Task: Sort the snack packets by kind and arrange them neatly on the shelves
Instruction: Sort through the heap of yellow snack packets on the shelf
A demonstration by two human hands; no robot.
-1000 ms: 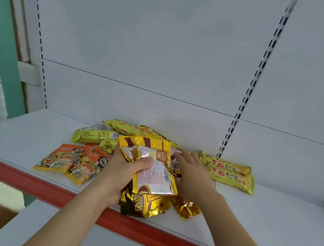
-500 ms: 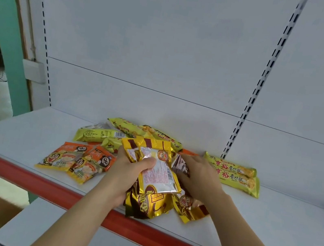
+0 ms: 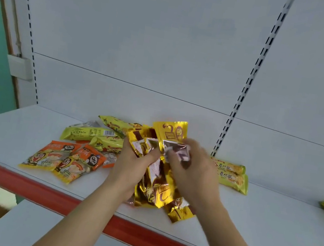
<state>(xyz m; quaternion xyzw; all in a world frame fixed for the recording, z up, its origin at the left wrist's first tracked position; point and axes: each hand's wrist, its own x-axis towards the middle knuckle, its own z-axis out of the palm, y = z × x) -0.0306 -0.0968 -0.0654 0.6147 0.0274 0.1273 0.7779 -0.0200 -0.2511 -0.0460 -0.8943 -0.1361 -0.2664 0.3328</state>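
while gathering one kind together, the left hand (image 3: 131, 160) is gripping a bunch of gold packets (image 3: 154, 177) above the white shelf (image 3: 268, 222), fingers curled round them, seemingly to keep that kind stacked. the right hand (image 3: 193, 171), blurred, is pinching another gold packet (image 3: 175, 153) against the bunch, likely adding it. at least four gold packets are showing, though the exact count is unclear. lying on the shelf are two orange packets (image 3: 64, 160) at left, about three green-yellow packets (image 3: 99, 136) behind, and two long yellow packets (image 3: 231, 175) at right.

packets (image 3: 68, 163) on shelf (image 3: 268, 222), hands (image 3: 132, 167) right
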